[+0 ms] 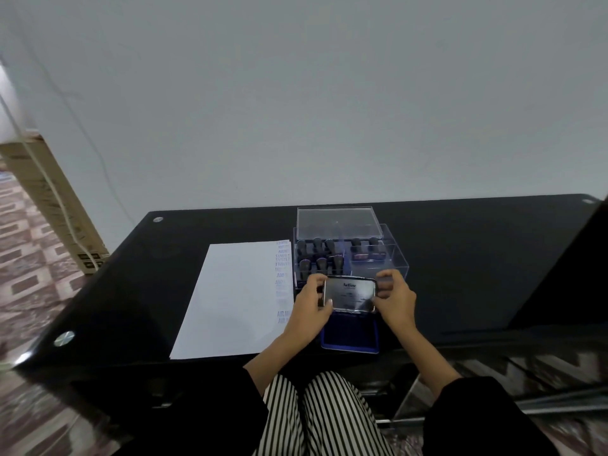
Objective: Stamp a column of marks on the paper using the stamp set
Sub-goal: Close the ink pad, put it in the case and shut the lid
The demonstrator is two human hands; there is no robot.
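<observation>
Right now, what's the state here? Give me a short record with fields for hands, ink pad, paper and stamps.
left hand: holds the left end of the ink pad lid
right hand: holds the lid's right end
ink pad: open, blue inside, on the table
paper: left of the pad, column of blue marks down its right edge
stamp box: clear, behind the pad, stamps standing inside

From here I see both my forearms stretched forward out of dark sleeves, bare from about the elbow and angled in towards each other. My left grip (312,299) curls round the left end of the ink pad lid (349,292), thumb on the near edge. My right grip (394,297) clasps the right end, fingers bent over its far edge.
</observation>
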